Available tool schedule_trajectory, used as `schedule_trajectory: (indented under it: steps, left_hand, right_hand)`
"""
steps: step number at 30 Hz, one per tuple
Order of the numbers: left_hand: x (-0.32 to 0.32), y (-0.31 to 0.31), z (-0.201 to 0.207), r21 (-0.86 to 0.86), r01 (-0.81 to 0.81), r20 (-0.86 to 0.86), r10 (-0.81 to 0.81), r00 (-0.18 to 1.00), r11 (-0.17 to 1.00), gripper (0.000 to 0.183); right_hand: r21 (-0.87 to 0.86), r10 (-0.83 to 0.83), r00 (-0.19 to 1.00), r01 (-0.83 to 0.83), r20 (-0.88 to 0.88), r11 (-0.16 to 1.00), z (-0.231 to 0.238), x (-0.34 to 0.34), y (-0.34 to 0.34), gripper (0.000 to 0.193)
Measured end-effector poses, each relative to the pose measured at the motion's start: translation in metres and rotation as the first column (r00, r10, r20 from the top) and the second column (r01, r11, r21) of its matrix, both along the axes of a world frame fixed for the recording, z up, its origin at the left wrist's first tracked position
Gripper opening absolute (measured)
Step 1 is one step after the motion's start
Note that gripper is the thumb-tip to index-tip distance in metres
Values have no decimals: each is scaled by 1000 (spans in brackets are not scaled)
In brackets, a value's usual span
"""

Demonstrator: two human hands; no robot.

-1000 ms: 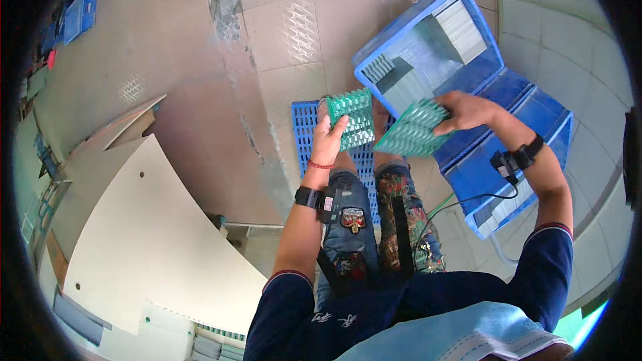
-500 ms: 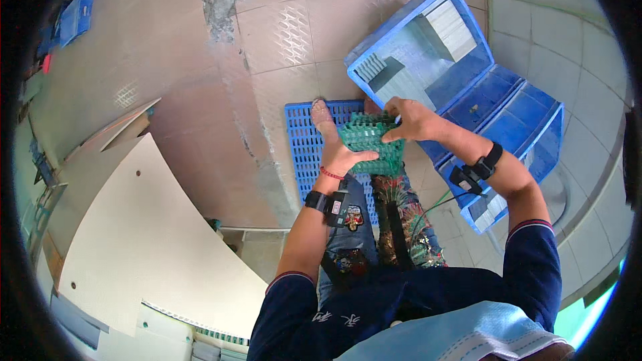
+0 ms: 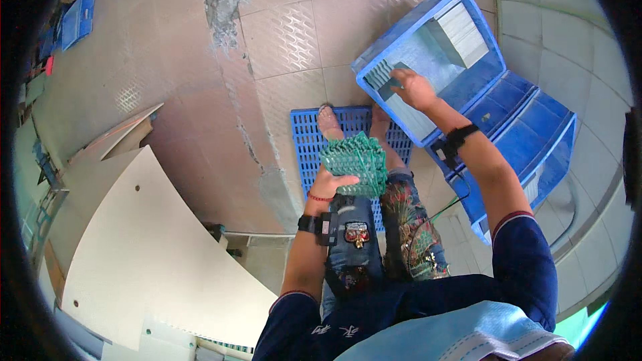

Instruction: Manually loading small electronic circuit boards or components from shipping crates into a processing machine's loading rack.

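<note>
My left hand [image 3: 329, 182] is closed round a green, see-through stack of small pieces with jagged ends [image 3: 354, 164], held above my knees. The thumb lies across the stack's near side. My right hand [image 3: 416, 91] reaches over the near left wall of a blue plastic bin [image 3: 461, 103]. Its fingers are bent and a little apart, nothing visible between them. They are by a dark grey stack of flat pieces [image 3: 401, 67] inside the bin; whether they touch it cannot be made out.
A pale block of stacked flat pieces [image 3: 461, 33] sits in the bin's far end. More blue bins [image 3: 535, 127] adjoin it at right. My feet rest on a blue slatted plastic mat [image 3: 307, 140]. A white curved tabletop [image 3: 154, 241] stands at left.
My right hand has left the green stack and moved up and right into the blue bin. My left hand, still holding the stack, has come slightly left and nearer me.
</note>
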State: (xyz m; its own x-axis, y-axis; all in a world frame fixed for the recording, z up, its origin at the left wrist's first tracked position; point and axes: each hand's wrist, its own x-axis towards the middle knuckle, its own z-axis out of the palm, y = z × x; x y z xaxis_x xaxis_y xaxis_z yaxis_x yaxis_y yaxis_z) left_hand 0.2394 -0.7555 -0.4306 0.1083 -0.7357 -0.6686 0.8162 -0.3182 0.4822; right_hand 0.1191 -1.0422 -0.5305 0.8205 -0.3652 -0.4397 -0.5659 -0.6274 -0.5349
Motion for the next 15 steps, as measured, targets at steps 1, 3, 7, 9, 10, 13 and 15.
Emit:
schedule_trajectory:
  steps: [1,3,7,9,10,13,15]
  left_hand:
    - [-2,6,-6,-2,3,-2,-3,1000,1000,49]
    - [-4,17,-12,31,78,11,-78,997,996,59]
    - [-14,32,-21,35,21,-28,-20,999,999,66]
    - [-19,44,-26,61,37,-5,-36,999,997,67]
    - [-20,44,-25,79,36,-19,-35,999,996,68]
    - [-21,37,-22,74,20,-52,-16,998,997,66]
    - [-21,34,-22,40,-17,-77,20,997,999,60]
  right_hand:
    - [-171,262,963,-249,59,953,-19,-4,-1,37]
    - [-151,383,921,-390,-76,908,-48,-5,-1,38]
    - [-329,549,834,-537,-65,777,-73,1,6,41]
    - [-319,540,837,-538,-91,780,-73,5,10,43]
    - [-293,552,820,-570,-151,768,-70,9,10,45]
    - [-280,566,786,-618,-248,735,-69,20,12,46]
    - [-296,571,772,-635,-280,714,-70,21,11,44]
